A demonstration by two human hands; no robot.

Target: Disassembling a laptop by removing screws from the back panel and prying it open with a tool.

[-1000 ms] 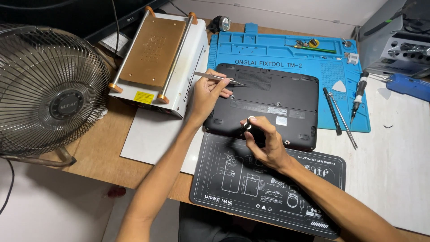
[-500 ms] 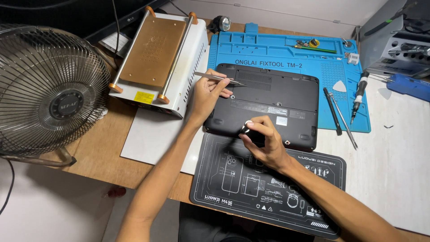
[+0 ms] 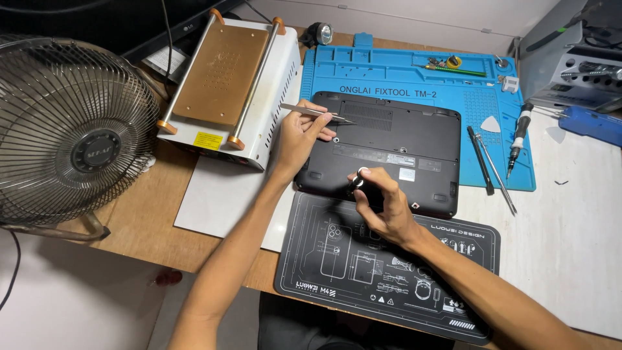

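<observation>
- Head view, hands: the left hand (image 3: 299,135) rests on the upper left corner of a black laptop (image 3: 389,139) that lies bottom side up, its fingers pinched shut on metal tweezers (image 3: 317,113) whose tips lie over the laptop's back edge. The right hand (image 3: 382,207) is curled closed around the handle of a small screwdriver (image 3: 357,179), held upright near the laptop's front edge.
- Edges: the laptop's back half lies on a blue repair mat (image 3: 414,71); its front edge meets a black work mat (image 3: 337,259), which reaches to the near edge of the tabletop (image 3: 142,220). The right wrist crosses this black mat.
- Open room: left of the laptop a white sheet (image 3: 214,201) lies bare between the left forearm and a white heating plate machine (image 3: 227,84), which stands just beside the left hand. Further left a wire-cage fan (image 3: 71,136) overhangs the tabletop's edge. Right of the laptop, two thin tools (image 3: 489,162) and a second screwdriver (image 3: 518,139) lie on the blue mat, well apart from both hands; beyond them the white surface is open.
- Containers: the blue mat's tray slots along its far edge hold a few small parts (image 3: 453,63), too small to tell apart.
</observation>
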